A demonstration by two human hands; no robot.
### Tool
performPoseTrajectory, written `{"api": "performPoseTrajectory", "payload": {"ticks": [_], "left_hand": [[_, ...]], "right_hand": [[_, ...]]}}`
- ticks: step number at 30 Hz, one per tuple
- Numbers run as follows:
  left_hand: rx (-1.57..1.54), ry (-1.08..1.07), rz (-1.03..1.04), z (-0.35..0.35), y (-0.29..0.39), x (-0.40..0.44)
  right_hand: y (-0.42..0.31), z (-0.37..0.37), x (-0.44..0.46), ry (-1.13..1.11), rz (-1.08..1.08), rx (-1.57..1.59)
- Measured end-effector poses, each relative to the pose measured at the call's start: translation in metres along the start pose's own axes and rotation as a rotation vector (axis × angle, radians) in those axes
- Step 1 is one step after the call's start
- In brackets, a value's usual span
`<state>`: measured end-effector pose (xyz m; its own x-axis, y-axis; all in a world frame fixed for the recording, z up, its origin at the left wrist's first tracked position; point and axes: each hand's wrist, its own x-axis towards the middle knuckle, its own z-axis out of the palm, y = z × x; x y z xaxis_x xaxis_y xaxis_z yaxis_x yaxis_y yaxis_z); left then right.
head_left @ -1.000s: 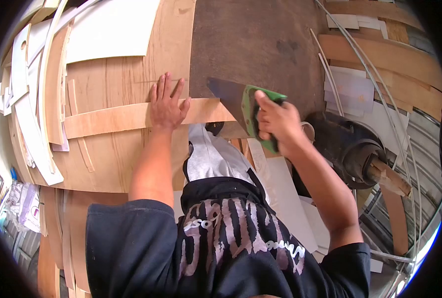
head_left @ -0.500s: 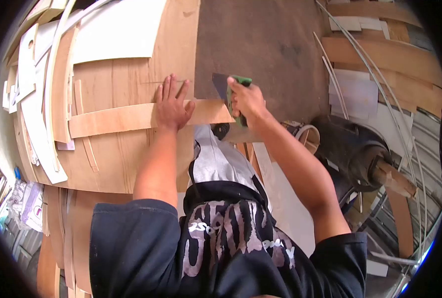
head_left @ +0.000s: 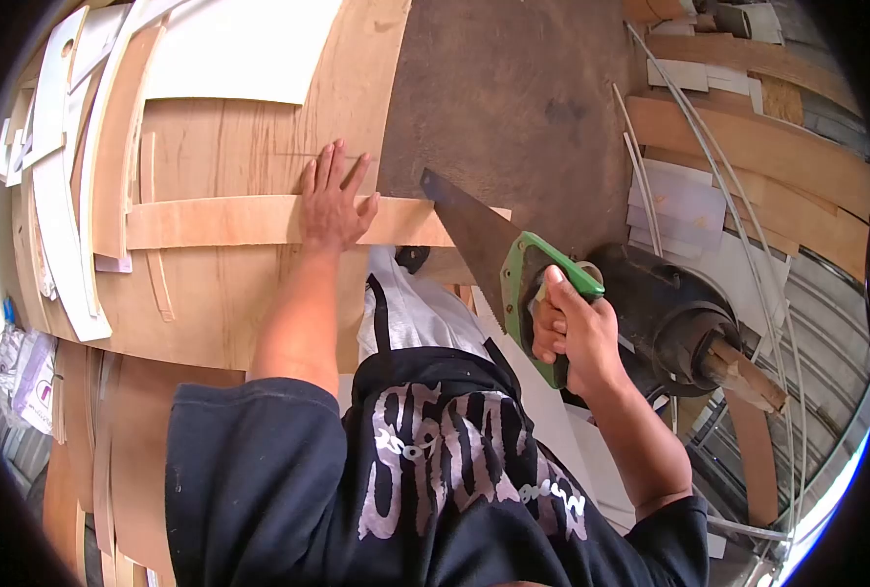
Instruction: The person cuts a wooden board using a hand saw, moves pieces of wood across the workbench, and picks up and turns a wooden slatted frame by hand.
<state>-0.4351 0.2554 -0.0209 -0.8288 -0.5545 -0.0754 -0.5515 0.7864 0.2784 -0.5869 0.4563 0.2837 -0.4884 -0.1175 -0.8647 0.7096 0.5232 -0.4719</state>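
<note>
My left hand (head_left: pixel 335 210) lies flat with fingers spread on a narrow wooden strip (head_left: pixel 224 222), pressing it against a large plywood sheet (head_left: pixel 210 323). The strip's right end juts past the sheet's edge. Gripped in my right hand (head_left: pixel 577 328) is the green handle of a handsaw (head_left: pixel 484 233). Its dark blade slants up and left across the strip near that end, with a short piece of strip showing on the blade's far side. The blade's tip is beyond the strip, over a brown surface (head_left: pixel 513 98).
A white board (head_left: pixel 234 54) lies on the plywood. Curved wooden and white offcuts (head_left: pixel 58 205) are stacked at the left. A black cylindrical object (head_left: pixel 665 313) stands right of the saw. Boards (head_left: pixel 748 147) and long thin rods fill the right side.
The saw went forward and up, showing little blade, then came back down and right with my right hand. My left hand stays on the strip. The whole view has shifted slightly.
</note>
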Motion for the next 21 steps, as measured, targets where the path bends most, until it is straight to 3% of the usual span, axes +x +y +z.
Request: {"api": "performPoseTrajectory", "payload": {"ticks": [10,15,21], "left_hand": [[-0.026,0.012,0.001,0.003,-0.003,0.001],[-0.034,0.016,0.009,0.002,-0.003,-0.001],[-0.012,-0.027,-0.001,-0.001,-0.002,-0.001]], "right_hand": [[0.001,0.065,0.134,-0.099,0.010,0.000],[0.003,0.060,0.132,-0.123,0.030,-0.036],[-0.004,0.038,0.061,-0.091,0.041,0.013]]}}
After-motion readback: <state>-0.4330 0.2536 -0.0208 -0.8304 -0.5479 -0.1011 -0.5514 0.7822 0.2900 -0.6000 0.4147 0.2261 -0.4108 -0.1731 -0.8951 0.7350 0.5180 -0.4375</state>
